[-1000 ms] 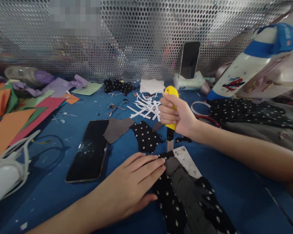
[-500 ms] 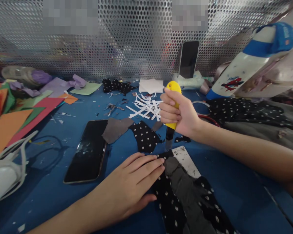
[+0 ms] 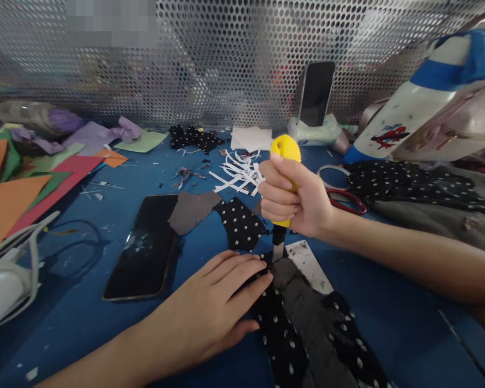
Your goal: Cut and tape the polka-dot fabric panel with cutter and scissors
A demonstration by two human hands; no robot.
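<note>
My right hand (image 3: 295, 196) is wrapped in a fist round a yellow-handled knife (image 3: 285, 148), held upright with its short metal blade pointing down. The blade tip meets the top end of the black polka-dot and grey fabric (image 3: 311, 318). My left hand (image 3: 222, 310) lies flat with its fingers stretched out, fingertips pressing on the left side of this fabric. A white board (image 3: 309, 264), smudged with dark marks, shows from under the fabric's right edge. Just beyond my left hand lie a polka-dot scrap (image 3: 239, 223) and a grey scrap (image 3: 192, 210).
A black phone (image 3: 143, 248) lies at left, near a white cable (image 3: 34, 258) and coloured paper (image 3: 24, 194). White paper strips (image 3: 238, 172) sit behind my right hand. Red-handled scissors (image 3: 347, 200), more fabric (image 3: 408, 183), a bottle (image 3: 408, 108) and a propped phone (image 3: 317, 91) stand or lie at right and back.
My right hand has brought the knife down and slightly nearer, so the blade now reaches the fabric's top end. My left hand stays almost in place. The camera view has shifted slightly.
</note>
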